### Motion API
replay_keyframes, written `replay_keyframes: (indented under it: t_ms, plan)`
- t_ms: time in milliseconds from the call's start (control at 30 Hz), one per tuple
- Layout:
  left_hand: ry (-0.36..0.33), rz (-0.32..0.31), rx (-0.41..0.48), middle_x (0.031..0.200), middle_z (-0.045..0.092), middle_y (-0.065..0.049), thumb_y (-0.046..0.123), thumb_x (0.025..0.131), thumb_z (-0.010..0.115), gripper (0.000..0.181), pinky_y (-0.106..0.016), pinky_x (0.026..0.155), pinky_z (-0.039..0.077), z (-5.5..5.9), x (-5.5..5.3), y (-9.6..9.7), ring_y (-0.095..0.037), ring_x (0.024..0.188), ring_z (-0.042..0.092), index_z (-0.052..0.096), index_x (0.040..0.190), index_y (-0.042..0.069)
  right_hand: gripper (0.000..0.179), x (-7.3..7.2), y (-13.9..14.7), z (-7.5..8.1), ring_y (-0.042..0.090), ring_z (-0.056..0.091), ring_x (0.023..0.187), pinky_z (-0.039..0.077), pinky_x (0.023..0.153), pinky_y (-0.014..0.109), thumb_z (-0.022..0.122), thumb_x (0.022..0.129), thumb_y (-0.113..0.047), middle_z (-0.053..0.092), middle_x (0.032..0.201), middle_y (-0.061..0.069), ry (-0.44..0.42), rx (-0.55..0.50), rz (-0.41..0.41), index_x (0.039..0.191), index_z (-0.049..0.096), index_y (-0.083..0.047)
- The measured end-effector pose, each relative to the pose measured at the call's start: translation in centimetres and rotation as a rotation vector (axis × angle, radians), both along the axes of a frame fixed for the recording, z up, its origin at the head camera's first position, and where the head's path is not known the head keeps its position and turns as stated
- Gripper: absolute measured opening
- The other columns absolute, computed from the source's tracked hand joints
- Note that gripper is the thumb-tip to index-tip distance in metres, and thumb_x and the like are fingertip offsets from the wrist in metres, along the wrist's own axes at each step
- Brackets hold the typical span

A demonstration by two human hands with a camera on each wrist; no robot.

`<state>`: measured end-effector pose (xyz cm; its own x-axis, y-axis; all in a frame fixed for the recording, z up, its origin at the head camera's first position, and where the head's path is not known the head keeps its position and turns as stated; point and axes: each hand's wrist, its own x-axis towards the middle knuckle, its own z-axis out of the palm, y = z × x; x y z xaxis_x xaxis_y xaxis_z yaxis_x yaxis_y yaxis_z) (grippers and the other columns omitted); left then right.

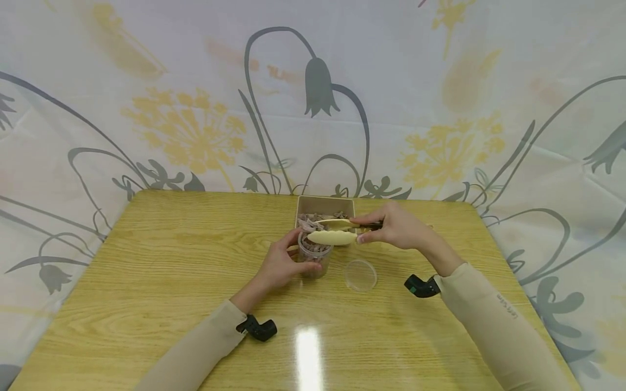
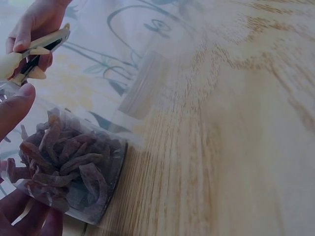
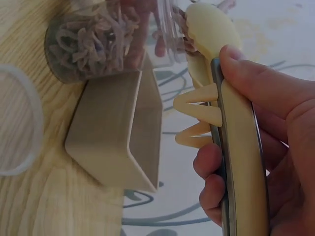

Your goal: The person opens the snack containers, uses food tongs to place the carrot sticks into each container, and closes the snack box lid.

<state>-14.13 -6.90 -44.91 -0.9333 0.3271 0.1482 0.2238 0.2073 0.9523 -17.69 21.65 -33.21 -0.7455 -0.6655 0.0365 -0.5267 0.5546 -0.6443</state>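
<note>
My left hand point(image 1: 280, 266) grips a clear plastic jar point(image 1: 319, 254) by its side, thumb in front and fingers behind. Curled brownish dried strips point(image 2: 64, 160) fill much of it, as the left wrist view shows. My right hand point(image 1: 403, 228) holds a pair of cream tongs point(image 1: 333, 238) by the handles. The tong heads are at the jar's mouth, and some strips point(image 1: 308, 224) show beside their tips; whether they are pinched is hard to tell. Right behind the jar stands a beige rectangular box point(image 1: 325, 205) with more strips inside.
A round translucent lid point(image 1: 361, 275) lies flat on the wooden table point(image 1: 195, 244), to the right of the jar. A patterned cloth point(image 1: 391, 54) hangs along the table's back edge. Small black cameras point(image 1: 261, 328) are strapped at both wrists.
</note>
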Motion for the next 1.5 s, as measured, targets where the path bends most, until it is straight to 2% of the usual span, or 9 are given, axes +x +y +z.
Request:
replay_keyframes:
  t_ms: [200,433,500,667,833,1000,1067,1333,1500]
  plan:
    - [-0.005,-0.001,-0.004,0.134,0.059,-0.011,0.014,0.072,0.091,0.085,-0.046,0.102,0.048,0.0,-0.1,-0.1,-0.028,0.124,0.055,0.049,0.146,0.009,0.044,-0.3,0.0,0.5,0.003,0.013,0.044,0.027,0.045,0.025,0.078,0.087,-0.025,0.073,0.112,0.011,0.034,0.065,0.023,0.127,0.069,-0.006]
    - [0.009,-0.014,-0.010,0.129,0.061,-0.007,0.014,0.071,0.092,0.075,-0.045,0.103,0.048,-0.1,-0.3,-0.2,-0.025,0.122,0.056,0.055,0.137,0.013,0.047,-0.3,-0.6,2.1,0.003,0.015,0.042,0.034,0.048,0.026,0.077,0.088,-0.030,0.069,0.071,0.003,0.039,0.174,0.041,0.128,0.068,-0.008]
    - [0.013,-0.019,-0.006,0.128,0.062,-0.007,0.015,0.072,0.091,0.072,-0.046,0.103,0.048,-0.2,-0.3,-0.2,-0.025,0.122,0.056,0.056,0.135,0.013,0.047,-0.3,-0.7,2.4,0.003,0.016,0.043,0.038,0.050,0.026,0.077,0.088,-0.031,0.069,0.071,-0.001,0.039,0.199,0.042,0.128,0.069,-0.009]
    - [0.004,-0.018,0.009,0.126,0.061,-0.009,0.014,0.073,0.091,0.070,-0.046,0.102,0.048,-0.3,-0.1,-0.2,-0.027,0.121,0.056,0.057,0.134,0.010,0.048,-0.2,-1.3,3.3,0.005,0.027,0.045,0.046,0.063,0.030,0.078,0.087,-0.031,0.075,0.096,0.002,0.038,0.265,0.036,0.129,0.068,-0.010]
    - [-0.027,-0.003,0.009,0.124,0.062,-0.010,0.014,0.075,0.090,0.066,-0.046,0.102,0.049,-0.3,0.0,-0.1,-0.028,0.120,0.057,0.058,0.132,0.008,0.049,-0.1,-1.9,4.2,0.002,0.044,0.053,0.051,0.071,0.033,0.079,0.086,-0.033,0.075,0.099,0.003,0.057,0.359,0.021,0.130,0.068,-0.014]
    - [-0.020,-0.001,0.010,0.124,0.062,-0.009,0.013,0.074,0.090,0.064,-0.047,0.101,0.049,-0.3,0.0,-0.1,-0.029,0.119,0.058,0.059,0.130,0.010,0.046,-0.1,-2.6,4.9,0.004,0.038,0.048,0.049,0.066,0.032,0.079,0.087,-0.033,0.074,0.105,0.002,0.075,0.421,0.025,0.129,0.069,-0.016]
    - [-0.010,-0.005,0.014,0.126,0.062,-0.010,0.012,0.074,0.090,0.068,-0.048,0.101,0.049,-0.2,0.0,-0.1,-0.030,0.120,0.057,0.058,0.134,0.011,0.046,-0.1,-3.0,5.2,0.007,0.033,0.045,0.045,0.060,0.030,0.079,0.087,-0.034,0.074,0.094,0.002,0.097,0.456,0.036,0.128,0.070,-0.017]
    - [-0.018,-0.002,-0.011,0.132,0.059,-0.014,0.013,0.073,0.090,0.086,-0.049,0.102,0.048,-0.3,-0.1,-0.1,-0.032,0.123,0.056,0.047,0.148,0.010,0.044,0.1,-4.7,6.7,0.008,0.052,0.058,0.045,0.055,0.028,0.080,0.085,-0.036,0.073,0.114,0.000,0.198,0.592,0.082,0.124,0.072,-0.019]
    - [-0.012,-0.001,-0.008,0.131,0.060,-0.011,0.012,0.073,0.090,0.086,-0.047,0.102,0.048,-0.2,-0.1,0.0,-0.028,0.122,0.056,0.047,0.148,0.013,0.040,0.4,-6.1,7.5,0.012,0.059,0.066,0.050,0.054,0.031,0.080,0.084,-0.037,0.074,0.101,-0.001,0.241,0.701,0.083,0.121,0.074,-0.022]
